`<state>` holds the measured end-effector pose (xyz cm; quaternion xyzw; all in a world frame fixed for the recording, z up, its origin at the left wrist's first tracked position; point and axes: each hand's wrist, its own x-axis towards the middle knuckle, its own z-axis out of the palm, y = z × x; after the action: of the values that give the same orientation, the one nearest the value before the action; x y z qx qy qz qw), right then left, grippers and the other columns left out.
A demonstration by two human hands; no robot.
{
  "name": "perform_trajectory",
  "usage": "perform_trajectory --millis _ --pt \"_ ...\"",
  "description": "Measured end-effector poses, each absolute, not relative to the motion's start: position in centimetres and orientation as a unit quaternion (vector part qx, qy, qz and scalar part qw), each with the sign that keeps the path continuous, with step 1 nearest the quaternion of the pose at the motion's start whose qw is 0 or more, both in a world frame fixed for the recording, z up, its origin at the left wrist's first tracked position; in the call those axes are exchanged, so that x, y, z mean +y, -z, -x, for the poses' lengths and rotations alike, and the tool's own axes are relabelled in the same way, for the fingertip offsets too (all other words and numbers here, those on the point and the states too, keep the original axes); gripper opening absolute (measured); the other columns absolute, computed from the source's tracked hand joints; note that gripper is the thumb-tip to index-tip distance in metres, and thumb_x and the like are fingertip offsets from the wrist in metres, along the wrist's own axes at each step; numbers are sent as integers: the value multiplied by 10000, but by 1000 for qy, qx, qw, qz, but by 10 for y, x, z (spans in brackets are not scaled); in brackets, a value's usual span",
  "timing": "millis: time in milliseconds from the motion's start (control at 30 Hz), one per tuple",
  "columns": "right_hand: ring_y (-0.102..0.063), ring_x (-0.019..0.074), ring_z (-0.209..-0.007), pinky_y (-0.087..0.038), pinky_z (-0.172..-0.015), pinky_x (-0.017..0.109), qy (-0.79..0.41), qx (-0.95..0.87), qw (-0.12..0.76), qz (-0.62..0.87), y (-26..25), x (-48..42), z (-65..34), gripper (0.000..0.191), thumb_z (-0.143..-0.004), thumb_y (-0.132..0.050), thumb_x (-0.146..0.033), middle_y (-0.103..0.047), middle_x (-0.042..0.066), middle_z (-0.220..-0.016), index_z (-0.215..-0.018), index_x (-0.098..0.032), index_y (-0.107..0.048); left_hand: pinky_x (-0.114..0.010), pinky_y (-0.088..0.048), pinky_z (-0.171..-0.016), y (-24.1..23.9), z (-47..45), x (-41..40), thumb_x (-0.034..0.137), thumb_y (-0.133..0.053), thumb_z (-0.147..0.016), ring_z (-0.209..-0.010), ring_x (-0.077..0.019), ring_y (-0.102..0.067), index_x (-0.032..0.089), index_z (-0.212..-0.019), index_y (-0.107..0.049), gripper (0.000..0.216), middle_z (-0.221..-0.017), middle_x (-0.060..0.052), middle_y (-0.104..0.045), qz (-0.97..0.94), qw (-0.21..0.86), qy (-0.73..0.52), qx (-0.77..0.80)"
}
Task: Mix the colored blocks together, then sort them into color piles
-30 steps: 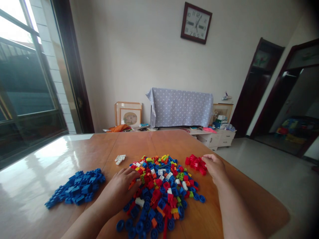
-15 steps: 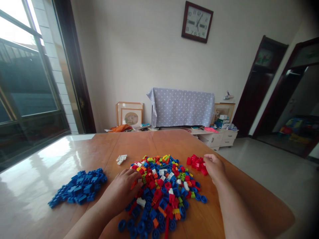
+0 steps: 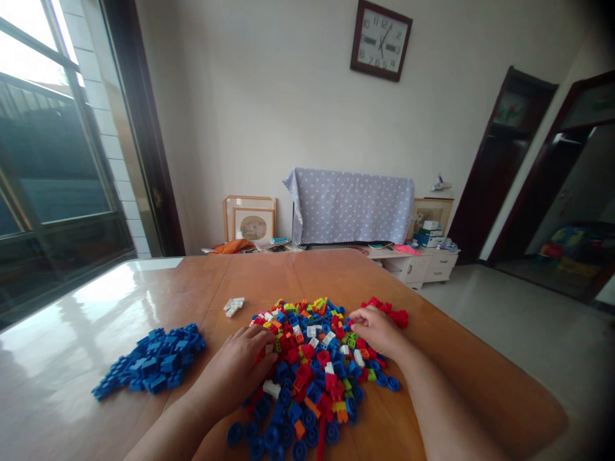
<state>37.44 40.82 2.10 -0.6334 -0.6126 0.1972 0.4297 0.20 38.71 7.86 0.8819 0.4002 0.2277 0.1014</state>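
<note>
A mixed heap of toy building bricks (image 3: 312,378) in blue, red, white, green, yellow and orange lies between my hands. My left hand (image 3: 247,352) rests on the heap's left side, fingers bent down and thumb apart; its fingertips are partly hidden among the bricks. At the heap's upper right edge is my right hand (image 3: 377,330), its thumb and index finger slightly apart near some red bricks. Behind that hand, partly covered by it, is a pile of red bricks (image 3: 398,317). Blue bricks (image 3: 158,358) form a separate pile left of my left hand.
A few white bricks (image 3: 234,307) lie beyond the heap on the glossy wooden table (image 3: 269,275). Round blue wheel-like pieces (image 3: 271,438) spread at the heap's near edge. Past the table stands a low white cabinet (image 3: 423,269) below a cloth-covered object (image 3: 353,205).
My right hand has moved left from the red pile to the edge of the mixed heap. The red pile looks nudged slightly right. My left hand has barely moved.
</note>
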Motion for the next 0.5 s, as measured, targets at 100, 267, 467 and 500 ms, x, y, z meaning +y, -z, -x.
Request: perform_trajectory --millis 100,267,467,500 --pt "-655 178 -738 -507 -644 260 -210 -601 442 632 -23 407 -373 286 -623 -771 -322 -722 12 -836 -881 -212 -716 -368 -507 -895 -78 -2 388 335 -522 -962 -1011 -257 -631 263 -1104 -693 233 -1085 -82 -681 -883 93 -225 401" --pt "-673 190 -756 -536 -676 273 -183 -531 517 646 -32 405 -388 295 -704 -725 -424 -720 22 -808 -893 -202 -674 -364 -507 -898 -77 -1 388 338 -522 -965 -1013 -255 -633 265 -1093 -698 230 -1072 -82 -681 -883 84 -226 402" --pt "-710 225 -797 -557 -658 286 -99 -382 600 696 -29 402 -431 421 -767 -621 -506 -743 84 -889 -1026 -175 -645 -376 -498 -899 -78 -1 388 342 -516 -970 -1012 -256 -628 268 -1075 -699 223 -1088 -77 -675 -884 88 -216 405" --pt "-715 234 -815 -560 -667 290 -91 -370 602 702 -27 401 -437 405 -753 -630 -494 -750 89 -882 -1009 -182 -659 -376 -497 -898 -79 -1 388 345 -518 -969 -1014 -256 -626 267 -1073 -699 223 -1092 -77 -675 -885 88 -214 405"
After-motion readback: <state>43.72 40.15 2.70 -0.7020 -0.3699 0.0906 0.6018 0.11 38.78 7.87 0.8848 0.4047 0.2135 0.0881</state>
